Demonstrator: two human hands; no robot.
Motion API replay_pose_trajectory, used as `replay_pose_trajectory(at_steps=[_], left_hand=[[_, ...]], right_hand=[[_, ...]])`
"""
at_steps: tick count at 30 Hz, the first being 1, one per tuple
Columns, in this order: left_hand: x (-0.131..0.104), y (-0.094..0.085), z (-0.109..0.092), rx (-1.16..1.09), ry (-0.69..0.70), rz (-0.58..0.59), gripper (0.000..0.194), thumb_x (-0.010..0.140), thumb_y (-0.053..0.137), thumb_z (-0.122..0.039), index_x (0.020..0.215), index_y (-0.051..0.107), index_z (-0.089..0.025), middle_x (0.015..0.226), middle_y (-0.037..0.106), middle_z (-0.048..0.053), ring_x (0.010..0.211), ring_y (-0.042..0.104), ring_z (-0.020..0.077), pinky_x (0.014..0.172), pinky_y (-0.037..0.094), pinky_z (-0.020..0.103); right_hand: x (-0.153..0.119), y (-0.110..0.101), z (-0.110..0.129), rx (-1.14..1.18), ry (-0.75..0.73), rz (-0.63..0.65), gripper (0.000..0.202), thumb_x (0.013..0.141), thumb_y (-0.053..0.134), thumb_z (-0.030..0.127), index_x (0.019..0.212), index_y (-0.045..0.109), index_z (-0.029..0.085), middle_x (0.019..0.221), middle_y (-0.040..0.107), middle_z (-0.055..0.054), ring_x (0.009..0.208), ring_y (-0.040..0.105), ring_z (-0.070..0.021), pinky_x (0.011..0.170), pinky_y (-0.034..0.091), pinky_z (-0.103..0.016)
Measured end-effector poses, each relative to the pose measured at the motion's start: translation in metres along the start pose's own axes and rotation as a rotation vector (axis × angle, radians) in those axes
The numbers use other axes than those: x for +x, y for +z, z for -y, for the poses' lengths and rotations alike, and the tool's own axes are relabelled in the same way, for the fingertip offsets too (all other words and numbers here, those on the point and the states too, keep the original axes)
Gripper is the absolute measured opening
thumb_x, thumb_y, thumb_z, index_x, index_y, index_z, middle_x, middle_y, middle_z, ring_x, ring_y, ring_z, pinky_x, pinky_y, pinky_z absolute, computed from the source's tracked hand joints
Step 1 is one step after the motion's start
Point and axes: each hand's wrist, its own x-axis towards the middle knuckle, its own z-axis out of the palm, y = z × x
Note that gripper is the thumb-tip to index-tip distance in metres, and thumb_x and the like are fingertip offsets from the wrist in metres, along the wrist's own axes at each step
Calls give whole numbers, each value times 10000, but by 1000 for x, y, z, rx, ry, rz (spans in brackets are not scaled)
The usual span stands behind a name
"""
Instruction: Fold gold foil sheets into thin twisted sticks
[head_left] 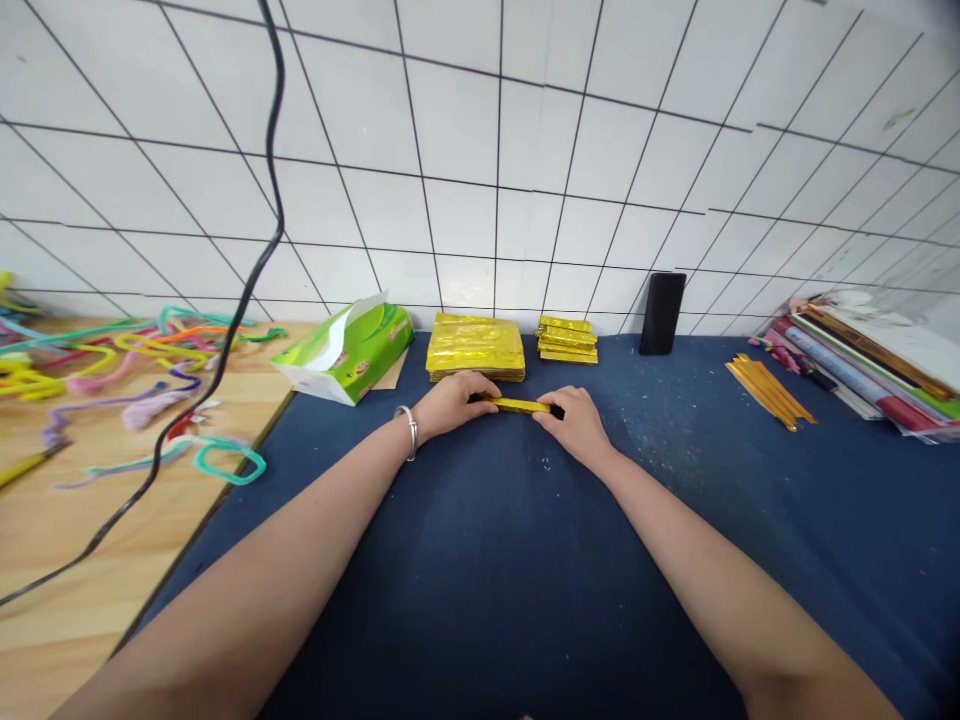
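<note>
Pinching a gold strip [523, 405], the left hand [454, 402] has its fingers on the nine o'clock end and the right hand [577, 425] on the three o'clock end; whether the strip touches the blue desk [480, 600] I cannot tell; from it, a wide gold stack [475, 348] sits near at eleven o'clock, a smaller stack [568, 342] at one, a phone [663, 314] upright at two, a green box [360, 345] at ten.
</note>
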Motion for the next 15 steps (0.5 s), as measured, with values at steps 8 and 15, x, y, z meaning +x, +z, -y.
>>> replay_pose_trajectory(at_steps=[8, 15], left_hand=[[0, 7, -4, -259, -193, -137, 331, 715, 670, -361, 1001, 630, -200, 939, 655, 30, 834, 594, 158, 779, 482, 311], [9, 8, -40, -818, -231, -332, 495, 695, 689, -251, 1144, 500, -164, 1069, 608, 70, 951, 588, 145, 883, 477, 332]], right_hand=[[-1, -3, -1, 229, 96, -58, 204, 779, 586, 353, 931, 654, 234, 853, 618, -23, 809, 526, -174, 758, 399, -312], [-3, -12, 9, 706, 226, -75, 330, 781, 566, 443, 986, 631, 194, 889, 635, -32, 758, 552, -153, 699, 440, -279]])
